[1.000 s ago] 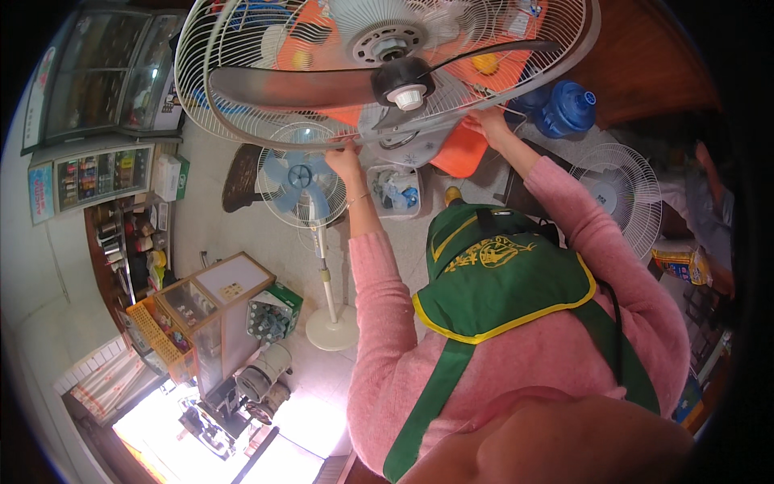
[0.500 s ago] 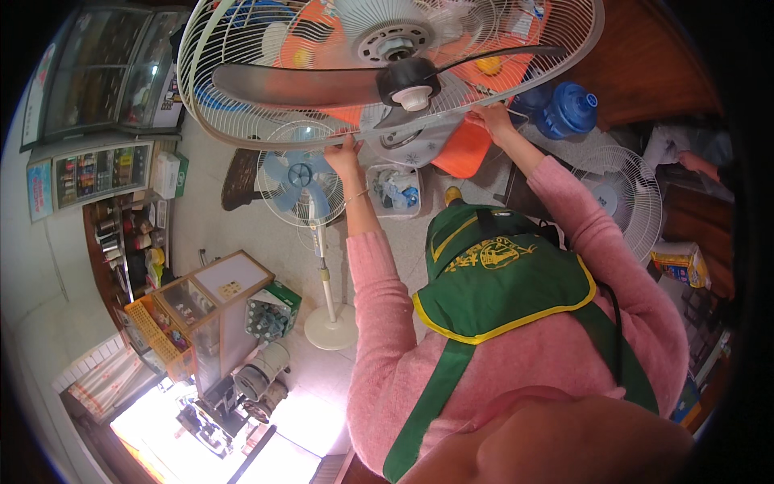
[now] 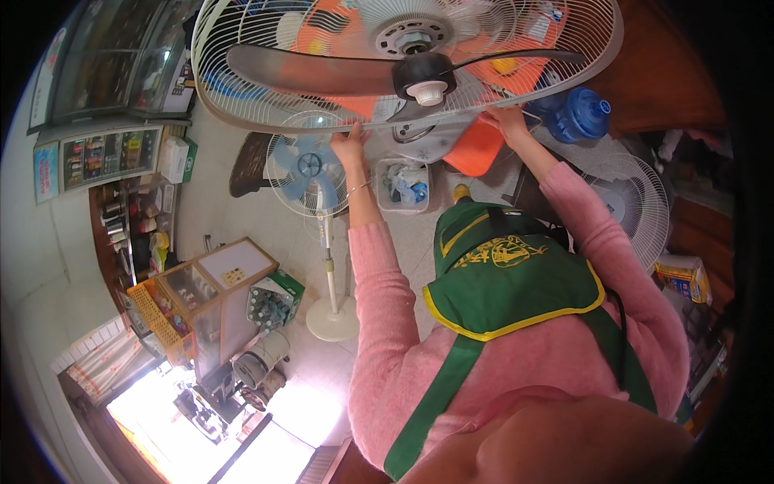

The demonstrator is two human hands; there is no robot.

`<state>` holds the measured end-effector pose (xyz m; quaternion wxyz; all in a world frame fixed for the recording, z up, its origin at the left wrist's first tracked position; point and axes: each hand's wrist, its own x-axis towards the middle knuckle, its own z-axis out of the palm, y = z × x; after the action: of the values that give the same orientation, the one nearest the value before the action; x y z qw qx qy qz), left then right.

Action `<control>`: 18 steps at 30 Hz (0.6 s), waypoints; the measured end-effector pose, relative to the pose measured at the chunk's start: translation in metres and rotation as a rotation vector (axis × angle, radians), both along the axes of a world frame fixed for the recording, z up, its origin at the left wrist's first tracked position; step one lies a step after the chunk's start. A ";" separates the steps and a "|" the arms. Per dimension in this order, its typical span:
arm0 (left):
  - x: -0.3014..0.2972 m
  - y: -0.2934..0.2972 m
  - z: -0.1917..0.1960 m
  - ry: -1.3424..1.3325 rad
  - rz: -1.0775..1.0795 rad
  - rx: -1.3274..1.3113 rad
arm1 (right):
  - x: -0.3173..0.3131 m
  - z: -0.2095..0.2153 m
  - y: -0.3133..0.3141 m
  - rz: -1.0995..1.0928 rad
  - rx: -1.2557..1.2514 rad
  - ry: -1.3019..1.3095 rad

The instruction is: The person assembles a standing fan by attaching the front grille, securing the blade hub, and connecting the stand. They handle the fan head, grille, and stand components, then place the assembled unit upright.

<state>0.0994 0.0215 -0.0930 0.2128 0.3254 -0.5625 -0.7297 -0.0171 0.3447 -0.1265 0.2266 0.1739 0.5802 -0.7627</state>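
A large fan fills the top of the head view, with its round wire guard (image 3: 211, 101) tilted up before me. Dark blades (image 3: 310, 71) and a white centre knob (image 3: 431, 93) lie uncovered on my side of the wires. My left hand (image 3: 348, 148) is closed at the guard's near rim, fingers pinching its edge. Farther right, my right hand (image 3: 509, 125) also grips that rim, its fingertips partly hidden at the edge. Behind the guard, orange and blue things show through the wires.
Below my left hand stands a white pedestal fan with blue blades (image 3: 310, 166). A clear bin of plastic bags (image 3: 403, 208), an orange panel (image 3: 474, 148) and a blue water bottle (image 3: 587, 114) are close by. Another white fan (image 3: 633, 206) is at right; a wooden display case (image 3: 230, 274) stands left.
The large fan sits slightly higher and farther right in the picture, and the whole view has shifted a little. Both my hands have stayed at its rim.
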 end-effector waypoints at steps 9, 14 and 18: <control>-0.004 0.001 0.001 -0.055 0.042 -0.064 | 0.009 -0.001 -0.001 -0.042 -0.021 0.093; -0.005 -0.003 -0.003 -0.045 0.046 -0.095 | 0.012 0.005 -0.003 -0.037 0.019 0.074; -0.006 -0.004 -0.007 -0.017 0.045 -0.090 | 0.013 0.007 -0.004 -0.058 0.070 0.076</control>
<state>0.0937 0.0175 -0.0998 0.2387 0.3344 -0.5892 -0.6957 -0.0042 0.3410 -0.1191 0.1759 0.1697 0.6095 -0.7542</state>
